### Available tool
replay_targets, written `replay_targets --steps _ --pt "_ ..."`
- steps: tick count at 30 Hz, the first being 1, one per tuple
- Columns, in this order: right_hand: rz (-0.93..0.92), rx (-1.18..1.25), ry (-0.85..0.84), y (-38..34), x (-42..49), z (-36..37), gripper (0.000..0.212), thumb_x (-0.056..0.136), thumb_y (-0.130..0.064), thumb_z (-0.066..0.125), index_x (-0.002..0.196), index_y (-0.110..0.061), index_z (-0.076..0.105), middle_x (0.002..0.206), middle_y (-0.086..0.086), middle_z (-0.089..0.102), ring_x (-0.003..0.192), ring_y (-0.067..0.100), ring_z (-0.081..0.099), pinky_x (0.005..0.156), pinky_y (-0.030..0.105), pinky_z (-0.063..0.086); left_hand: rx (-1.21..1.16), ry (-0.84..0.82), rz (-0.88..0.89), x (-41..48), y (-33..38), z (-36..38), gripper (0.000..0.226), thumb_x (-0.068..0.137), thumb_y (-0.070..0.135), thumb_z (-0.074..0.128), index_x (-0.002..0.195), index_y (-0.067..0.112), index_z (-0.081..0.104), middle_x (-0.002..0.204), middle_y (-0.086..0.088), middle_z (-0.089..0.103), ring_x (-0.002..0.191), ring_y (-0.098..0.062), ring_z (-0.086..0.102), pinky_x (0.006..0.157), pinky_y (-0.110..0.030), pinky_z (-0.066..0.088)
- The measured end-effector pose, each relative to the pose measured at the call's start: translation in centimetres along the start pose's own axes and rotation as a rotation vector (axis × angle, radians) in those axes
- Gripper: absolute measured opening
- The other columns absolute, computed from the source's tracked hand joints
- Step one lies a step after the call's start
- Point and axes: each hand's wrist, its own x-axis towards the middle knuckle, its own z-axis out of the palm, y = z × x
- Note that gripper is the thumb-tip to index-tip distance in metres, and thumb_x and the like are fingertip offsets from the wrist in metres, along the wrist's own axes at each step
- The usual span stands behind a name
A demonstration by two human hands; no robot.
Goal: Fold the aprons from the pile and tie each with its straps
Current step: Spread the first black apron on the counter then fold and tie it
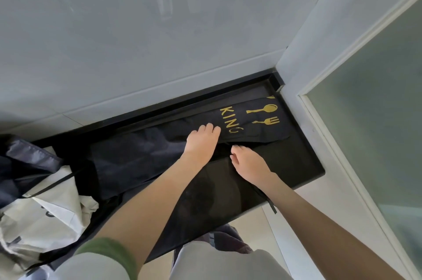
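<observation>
The left hand lies palm down on the black apron, its fingers stretched nearly straight and pressing the cloth flat, the fingertips just short of the gold lettering that reads "KING". The right hand sits just beside it, nearer the front edge of the counter. Its fingers are curled down at a fold in the cloth, but the thumb is hidden, so I cannot tell whether it pinches the fabric or only touches it. The apron is spread lengthwise along the black, glossy counter, from about the middle towards the back right corner. The printed end lies there, with a gold spoon and fork beside the lettering. Near the front edge, more of the dark cloth runs under both forearms. A thin black strap hangs over the front edge, under the right forearm. At the left end of the counter sits the pile of crumpled aprons, cream and navy, crossed by thin black straps. A pale grey wall runs behind the counter's raised back edge, and a white-framed door with frosted glass stands past the right end. The left arm comes out of a pale sleeve with a green cuff.
</observation>
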Motion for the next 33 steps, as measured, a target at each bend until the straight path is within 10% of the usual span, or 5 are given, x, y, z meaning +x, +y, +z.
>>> replay_targets --steps 8,11,19,27,33 --pt "-0.313 -0.083 0.531 0.5 -0.3 -0.8 0.033 0.091 -0.026 0.048 0.115 -0.008 0.062 0.108 0.008 0.068 0.098 0.022 0.064 0.088 0.032 0.050 -0.157 -0.230 0.295 -1.2 -0.6 2.3 0.074 0.095 0.001 0.049 0.154 0.014 0.007 0.162 -0.005 0.002 0.149 -0.021 0.004 0.119 -0.030 0.006" --pt "-0.207 -0.114 0.239 0.7 1.1 -0.2 0.052 0.095 -0.033 0.051 0.144 -0.015 0.043 0.141 0.008 0.051 0.131 0.027 0.047 0.110 0.039 0.030 -0.151 -0.294 0.339 -2.0 -1.1 3.3 0.075 0.098 0.017 0.045 0.154 0.018 -0.004 0.160 0.000 -0.013 0.147 -0.017 -0.015 0.117 -0.031 -0.011" --pt "-0.100 -0.312 -0.088 3.4 1.8 2.0 0.078 0.073 -0.061 -0.039 0.144 -0.033 -0.022 0.160 -0.008 -0.013 0.149 0.015 -0.011 0.112 0.039 -0.015 0.063 -0.151 0.231 -4.6 -3.7 6.0 0.067 0.082 0.057 -0.028 0.145 0.033 -0.022 0.160 0.001 -0.016 0.140 -0.017 -0.025 0.114 -0.040 -0.018" --pt "0.001 -0.371 -0.063 6.4 2.0 -1.0 0.058 0.103 -0.032 0.030 0.155 -0.026 0.007 0.162 -0.006 0.007 0.150 0.023 0.001 0.118 0.049 -0.001 0.018 -0.056 -0.005 -5.2 -6.0 5.8 0.053 0.105 0.041 0.013 0.150 0.027 -0.013 0.161 -0.003 -0.011 0.148 -0.020 -0.010 0.117 -0.039 -0.009" --pt "-0.140 -0.226 0.218 -1.0 4.5 -0.6 0.043 0.093 -0.019 0.056 0.133 -0.006 0.052 0.136 0.015 0.054 0.131 0.031 0.046 0.110 0.044 0.033 -0.003 -0.088 -0.230 -9.1 -8.8 7.1 0.067 0.089 0.058 -0.010 0.147 0.024 -0.016 0.158 -0.008 -0.014 0.149 -0.029 -0.005 0.116 -0.048 -0.004"
